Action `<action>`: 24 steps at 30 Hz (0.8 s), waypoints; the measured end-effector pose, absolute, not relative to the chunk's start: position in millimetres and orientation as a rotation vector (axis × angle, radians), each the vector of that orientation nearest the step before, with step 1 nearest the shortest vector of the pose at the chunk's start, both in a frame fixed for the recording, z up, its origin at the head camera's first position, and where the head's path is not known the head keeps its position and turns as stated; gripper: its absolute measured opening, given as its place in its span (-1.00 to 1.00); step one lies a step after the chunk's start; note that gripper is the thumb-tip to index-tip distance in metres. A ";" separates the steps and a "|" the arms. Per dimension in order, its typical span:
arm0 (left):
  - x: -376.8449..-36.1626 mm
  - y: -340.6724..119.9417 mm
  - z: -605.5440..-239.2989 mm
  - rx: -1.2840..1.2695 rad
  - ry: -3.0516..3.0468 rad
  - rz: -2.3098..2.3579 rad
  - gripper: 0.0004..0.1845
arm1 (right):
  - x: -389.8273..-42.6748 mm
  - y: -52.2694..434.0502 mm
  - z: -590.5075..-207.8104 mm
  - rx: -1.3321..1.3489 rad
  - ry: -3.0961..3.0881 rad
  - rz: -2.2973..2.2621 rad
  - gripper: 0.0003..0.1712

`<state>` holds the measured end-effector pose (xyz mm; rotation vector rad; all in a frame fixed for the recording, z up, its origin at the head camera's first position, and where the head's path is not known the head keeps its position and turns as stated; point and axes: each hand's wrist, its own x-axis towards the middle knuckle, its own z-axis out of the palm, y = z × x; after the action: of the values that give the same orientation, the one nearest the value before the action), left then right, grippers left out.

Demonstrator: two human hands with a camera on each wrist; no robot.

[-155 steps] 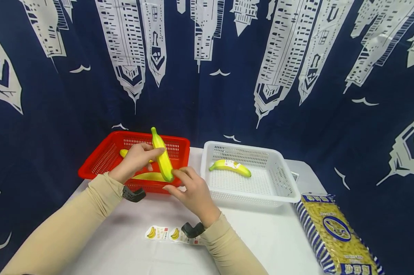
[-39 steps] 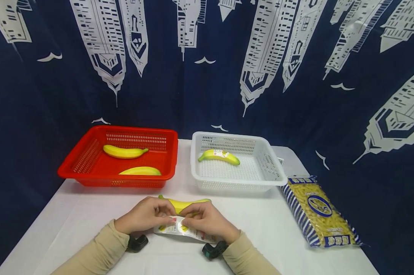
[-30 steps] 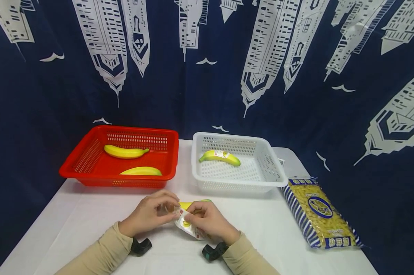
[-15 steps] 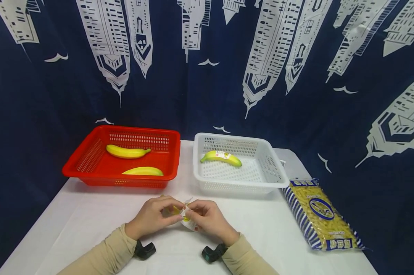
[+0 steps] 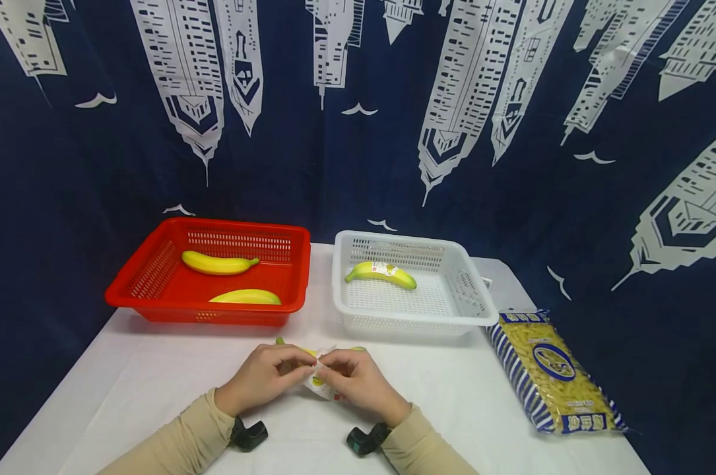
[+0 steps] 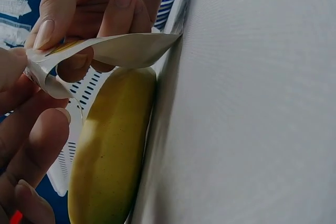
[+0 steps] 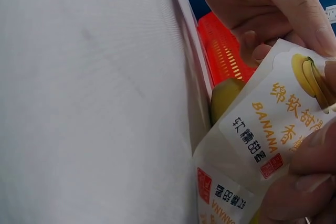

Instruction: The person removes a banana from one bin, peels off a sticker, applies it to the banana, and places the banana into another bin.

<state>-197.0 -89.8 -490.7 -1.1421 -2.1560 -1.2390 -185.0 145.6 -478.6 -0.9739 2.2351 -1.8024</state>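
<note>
Both hands meet over the near middle of the table at a strip of banana stickers [image 5: 324, 388]. My left hand [image 5: 268, 375] pinches one end of the strip [image 6: 128, 48], which is bent and curls back at their fingertips. Its other side is between the thumb and fingers of my right hand [image 5: 362, 384]. Printed labels with a banana picture and the word BANANA show on the strip [image 7: 278, 114] in the right wrist view. Just behind the hands a yellow banana [image 6: 113, 145] lies on the table, mostly hidden by them in the head view.
A red basket [image 5: 206, 305] at the back left contains two bananas [image 5: 220, 264]. Right of it stands a white basket [image 5: 414, 316] with one banana [image 5: 381, 274] bearing a label. A bag of pasta [image 5: 553, 369] lies at the table's right edge.
Earlier, the left hand held a banana above the red basket and the strip lay on the table. Now that banana is on the table, and both hands have lifted and bent the strip.
</note>
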 end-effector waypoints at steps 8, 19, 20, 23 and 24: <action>-197.4 -90.1 -492.7 -1.092 -2.147 -1.273 -0.80 | -184.5 145.8 -478.4 -0.930 2.287 -1.778 -0.83; -196.5 -90.6 -492.8 -1.040 -2.155 -1.289 -0.81 | -182.9 146.0 -477.7 -0.931 2.292 -1.799 -0.85; -196.7 -90.5 -492.6 -1.038 -2.151 -1.291 -0.81 | -182.9 146.1 -477.6 -0.927 2.294 -1.801 -0.85; -196.7 -90.4 -492.2 -1.033 -2.144 -1.304 -0.81 | -182.3 146.0 -476.1 -0.900 2.300 -1.802 -0.85; -196.5 -90.3 -491.9 -1.030 -2.141 -1.309 -0.81 | -182.0 146.1 -475.4 -0.883 2.301 -1.801 -0.85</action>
<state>-196.5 -90.3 -491.9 -1.0296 -2.1415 -1.3087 -182.0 146.1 -475.4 -0.8831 2.3015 -1.8009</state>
